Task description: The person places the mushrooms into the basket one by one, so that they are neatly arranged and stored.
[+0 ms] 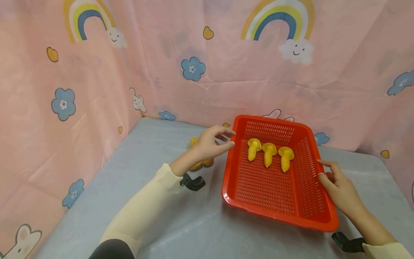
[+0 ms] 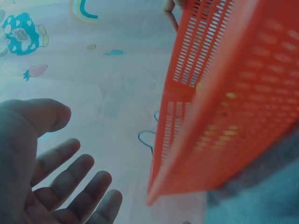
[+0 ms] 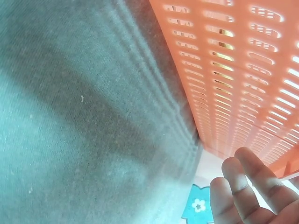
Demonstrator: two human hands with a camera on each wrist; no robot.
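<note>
A red plastic basket (image 1: 263,190) with slotted walls sits on the table, holding three yellow mushroom-shaped pieces (image 1: 269,154) near its far end. At its right rim is my right hand (image 1: 339,187), thumb and index finger on the rim. In the right wrist view the other fingers (image 3: 243,186) lie along the outside wall. My left hand (image 1: 211,144) hovers by the left rim with loosely bent fingers and holds nothing; the left wrist view shows a gap between it and the basket (image 2: 233,140). Behind that hand are yellow-brown pieces (image 1: 208,162), mostly hidden.
A grey-blue cloth (image 1: 181,223) covers the table. Pink curtains (image 1: 168,97) printed with rainbows, flowers and rabbits hang behind it and along the left. Dark wrist devices (image 1: 193,182) are strapped on both arms.
</note>
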